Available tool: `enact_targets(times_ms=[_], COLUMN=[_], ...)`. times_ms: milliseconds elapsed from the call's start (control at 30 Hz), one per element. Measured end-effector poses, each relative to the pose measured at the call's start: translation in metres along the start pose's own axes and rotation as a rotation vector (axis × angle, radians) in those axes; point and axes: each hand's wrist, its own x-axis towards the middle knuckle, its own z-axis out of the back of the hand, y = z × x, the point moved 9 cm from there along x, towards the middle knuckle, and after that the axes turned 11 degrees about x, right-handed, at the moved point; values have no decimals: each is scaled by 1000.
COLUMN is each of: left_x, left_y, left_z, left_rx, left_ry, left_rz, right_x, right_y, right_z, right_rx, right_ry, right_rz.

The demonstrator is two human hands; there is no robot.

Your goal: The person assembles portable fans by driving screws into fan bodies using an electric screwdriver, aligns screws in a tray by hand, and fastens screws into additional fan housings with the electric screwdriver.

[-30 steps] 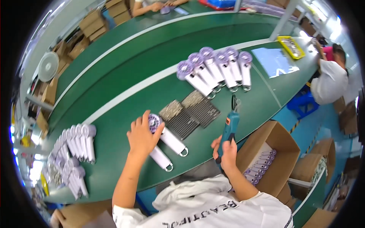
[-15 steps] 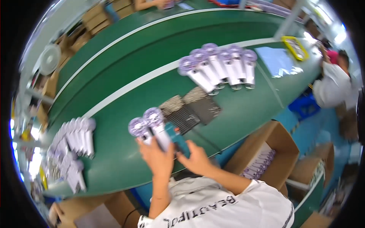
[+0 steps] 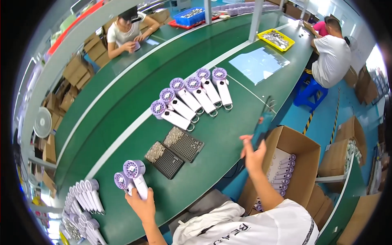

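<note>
Black lettering (image 3: pixel 243 227) (partial) on white shirt (image 3: pixel 281 226).

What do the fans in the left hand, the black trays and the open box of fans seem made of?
Held fans: probably smooth plastic, given the even white and lilac shells. Trays: likely matt plastic, with dull gridded surfaces; metal is possible. Box: apparently matt cardboard, with plain brown walls.

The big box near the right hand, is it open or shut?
Open: nothing covers the top of the big box, and rows of purple-and-white fans show inside.
</note>
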Motion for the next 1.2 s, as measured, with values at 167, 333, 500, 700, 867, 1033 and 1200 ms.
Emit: enact_targets(times_ms=[167,333,500,700,867,1033,1200], left_x=[-2,-11,-4,59,35,-38,-60], left_y=[-202,-431,-528,-509,-524,-385,-112], left_z=[20,-110,-212,-231,-225,-69,24], left_rx=[-339,-296,-173,79,64,-606,-398], left_ry=[95,330,305,20,34,287,472], left_rz=[-409,-744,-542,-145,-426,-1385,-1031], right_x=[66,105,120,115,126,130,128], right_y=[-10,-30,-31,-14,-23,-28,-40], right_z=[45,42,68,30,45,63,58], right_rx=[207,334,-63,-285,-111,-71,-12], right_ry=[-148,-201,-284,-240,-226,-202,-196], right_rz=[114,70,113,69,100,68,44])
